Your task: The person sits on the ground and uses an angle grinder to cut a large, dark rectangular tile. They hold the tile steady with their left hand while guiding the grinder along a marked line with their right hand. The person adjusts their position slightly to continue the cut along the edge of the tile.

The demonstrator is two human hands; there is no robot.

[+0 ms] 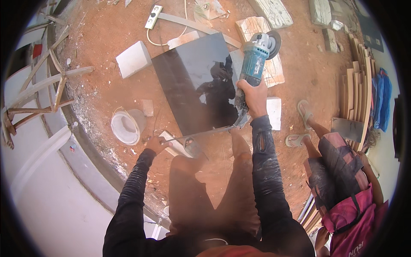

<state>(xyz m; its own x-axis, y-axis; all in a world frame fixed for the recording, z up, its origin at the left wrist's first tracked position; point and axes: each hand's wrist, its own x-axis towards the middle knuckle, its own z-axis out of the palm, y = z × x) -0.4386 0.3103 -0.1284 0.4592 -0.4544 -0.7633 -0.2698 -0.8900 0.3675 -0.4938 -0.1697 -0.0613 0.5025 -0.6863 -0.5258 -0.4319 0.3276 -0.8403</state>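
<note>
My right hand (pixel 253 97) is wrapped round the body of a teal and black angle grinder (pixel 253 62). Its disc (pixel 274 45) points away from me, beyond the right side of a glossy black tile (pixel 182 81). The tile lies slightly turned in front of my knees and reflects a person's dark outline. At its near left corner my left hand (pixel 157 145) is closed on the end of a thin grey strip (pixel 197 133). That strip runs along the tile's near edge toward the grinder's rear end. Whether the strip and tile are joined, I cannot tell.
White blocks (pixel 133 59) lie around the tile on reddish dirt. A white bucket (pixel 127 126) stands at left; a power strip (pixel 153 17) with a cord lies beyond. Another person in sandals (pixel 305 115) is at right, near stacked boards (pixel 357 85). Wooden scraps lean at far left.
</note>
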